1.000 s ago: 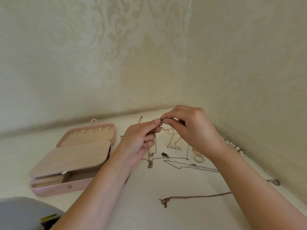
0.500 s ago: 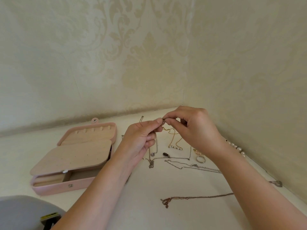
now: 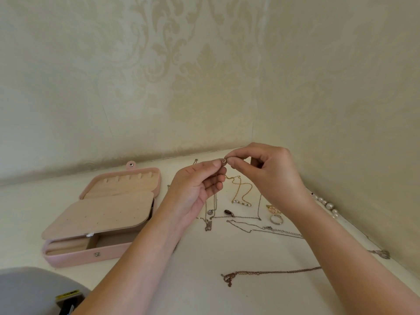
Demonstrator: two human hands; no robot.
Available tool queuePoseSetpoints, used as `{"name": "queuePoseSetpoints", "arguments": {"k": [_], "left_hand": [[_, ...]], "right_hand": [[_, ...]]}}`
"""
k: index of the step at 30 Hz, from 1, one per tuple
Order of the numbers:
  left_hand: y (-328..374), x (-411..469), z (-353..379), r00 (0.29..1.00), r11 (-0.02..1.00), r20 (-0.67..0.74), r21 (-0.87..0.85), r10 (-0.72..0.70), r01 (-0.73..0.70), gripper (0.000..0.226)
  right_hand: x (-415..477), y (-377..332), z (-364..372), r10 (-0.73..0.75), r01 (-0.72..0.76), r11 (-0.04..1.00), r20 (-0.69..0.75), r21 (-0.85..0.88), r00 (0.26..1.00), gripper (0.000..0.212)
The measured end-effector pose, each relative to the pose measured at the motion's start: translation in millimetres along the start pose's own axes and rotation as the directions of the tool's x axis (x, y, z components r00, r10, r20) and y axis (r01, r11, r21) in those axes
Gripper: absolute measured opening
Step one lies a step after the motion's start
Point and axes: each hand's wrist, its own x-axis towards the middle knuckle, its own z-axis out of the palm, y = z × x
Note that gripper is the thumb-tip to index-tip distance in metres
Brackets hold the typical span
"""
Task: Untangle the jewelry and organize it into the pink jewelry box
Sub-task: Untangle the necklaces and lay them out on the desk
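Now the open pink rectangular jewelry box (image 3: 100, 226) rests unmoved at the left of the white counter (image 3: 250, 298). The right hand (image 3: 270, 176) has lifted slightly and drawn apart from the left hand (image 3: 195, 189); both hands' fingers pinch a small round clasp (image 3: 224, 160) of the thin gold chain (image 3: 241, 189), indicating untangling continues.

no readable text anywhere, yellow label (image 3: 67, 294) at bottom left too blurred to read
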Motion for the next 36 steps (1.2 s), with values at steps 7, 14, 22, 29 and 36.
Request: {"name": "queuePoseSetpoints", "arguments": {"k": [7,14,22,29,36], "left_hand": [[0.9,-1.3,1.4,0.999,0.998,-0.011,0.044,-0.041,0.042,0.011],[-0.5,-1.1,1.8,0.999,0.996,-0.038,0.088,-0.011,0.014,0.010],[-1.6,-2.4,3.4,0.998,0.996,-0.054,0.091,0.027,-0.022,0.012],[-1.2,-2.6,3.9,0.998,0.995,-0.057,0.095,0.029,-0.024,0.015],[-2.2,-2.2,3.4,0.997,0.992,-0.062,0.120,0.044,-0.037,0.015]], "right_hand": [[3.4,6.2,-4.2,-0.276,0.277,0.908,0.049,-0.315,0.960,0.008],[3.9,6.9,-3.1,-0.310,0.312,0.896,0.056,-0.316,0.949,0.008],[1.4,5.5,0.5,-0.330,0.318,0.886,0.024,-0.336,0.944,0.005],[2.5,5.3,1.2,-0.331,0.325,0.879,0.044,-0.349,0.942,0.010],[0.7,5.1,2.1,-0.333,0.319,0.874,0.026,-0.366,0.943,0.009]]}}
